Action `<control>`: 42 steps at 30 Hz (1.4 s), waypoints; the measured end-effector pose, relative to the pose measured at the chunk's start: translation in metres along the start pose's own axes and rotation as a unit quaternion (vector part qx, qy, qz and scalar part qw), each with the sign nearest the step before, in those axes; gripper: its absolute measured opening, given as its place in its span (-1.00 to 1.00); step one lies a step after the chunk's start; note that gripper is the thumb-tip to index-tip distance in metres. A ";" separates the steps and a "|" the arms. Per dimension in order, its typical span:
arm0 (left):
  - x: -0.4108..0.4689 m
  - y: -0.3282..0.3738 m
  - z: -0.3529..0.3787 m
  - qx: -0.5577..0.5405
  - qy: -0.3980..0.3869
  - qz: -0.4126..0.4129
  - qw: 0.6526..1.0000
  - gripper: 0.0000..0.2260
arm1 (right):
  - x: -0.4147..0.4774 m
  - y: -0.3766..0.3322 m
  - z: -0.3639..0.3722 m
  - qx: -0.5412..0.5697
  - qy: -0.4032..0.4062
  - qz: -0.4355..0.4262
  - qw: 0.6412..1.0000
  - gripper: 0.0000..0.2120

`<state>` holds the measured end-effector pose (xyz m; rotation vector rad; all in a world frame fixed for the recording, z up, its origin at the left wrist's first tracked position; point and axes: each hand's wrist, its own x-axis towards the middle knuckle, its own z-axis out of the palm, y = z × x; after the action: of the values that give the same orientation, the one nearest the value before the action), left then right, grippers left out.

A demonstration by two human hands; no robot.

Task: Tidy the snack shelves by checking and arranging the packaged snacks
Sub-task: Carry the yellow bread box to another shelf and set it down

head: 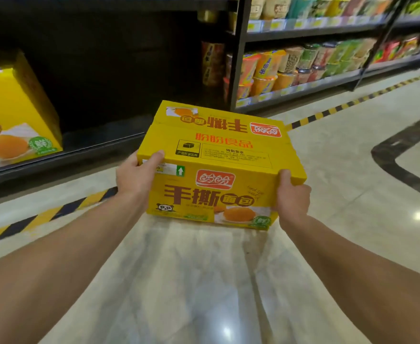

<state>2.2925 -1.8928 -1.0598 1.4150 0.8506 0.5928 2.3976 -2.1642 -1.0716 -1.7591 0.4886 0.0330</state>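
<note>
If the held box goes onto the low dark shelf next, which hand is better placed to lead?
Probably the left hand: it grips the left edge of the box, the side facing the shelf, where a matching box stands. The right hand grips the opposite edge, toward the aisle.

- Left hand (134, 175): centre-left of frame, thumb hooked over the top edge of the yellow box (219, 155), gripping its side.
- Right hand (292, 194): centre-right, gripping the opposite side likewise.
- Forearms: bare, extended from the lower corners.
</note>
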 end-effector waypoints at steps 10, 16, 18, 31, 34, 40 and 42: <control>-0.001 -0.022 -0.009 0.037 -0.085 -0.101 0.991 -0.57 | 0.011 0.018 -0.016 -0.029 -0.056 -0.013 0.998 -0.35; -0.002 -0.015 -0.009 0.058 -0.120 -0.105 0.986 -0.75 | 0.005 -0.002 0.008 -0.070 -0.012 0.073 0.995 -0.19; -0.004 -0.015 -0.010 0.060 -0.123 -0.091 0.986 -0.79 | -0.006 -0.003 0.026 -0.103 -0.027 0.115 0.988 -0.12; -0.071 -0.042 0.015 0.019 -0.072 -0.048 0.996 -0.62 | -0.066 0.018 0.113 -0.053 -0.229 0.122 0.964 0.38; -0.084 -0.046 0.021 0.026 -0.108 -0.087 0.990 -0.44 | -0.043 0.021 0.097 -0.042 -0.210 0.084 0.973 0.37; -0.055 -0.035 0.006 0.067 -0.161 -0.109 0.979 -0.36 | 0.013 0.006 0.036 -0.016 -0.236 -0.012 0.972 -0.32; -0.036 -0.028 0.002 0.064 -0.097 -0.083 0.990 -0.16 | 0.027 0.002 0.022 -0.015 -0.255 -0.022 0.967 -0.56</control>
<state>2.2692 -1.9249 -1.0817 1.4729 0.8518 0.2729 2.4267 -2.1517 -1.0869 -1.7085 0.0730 0.4531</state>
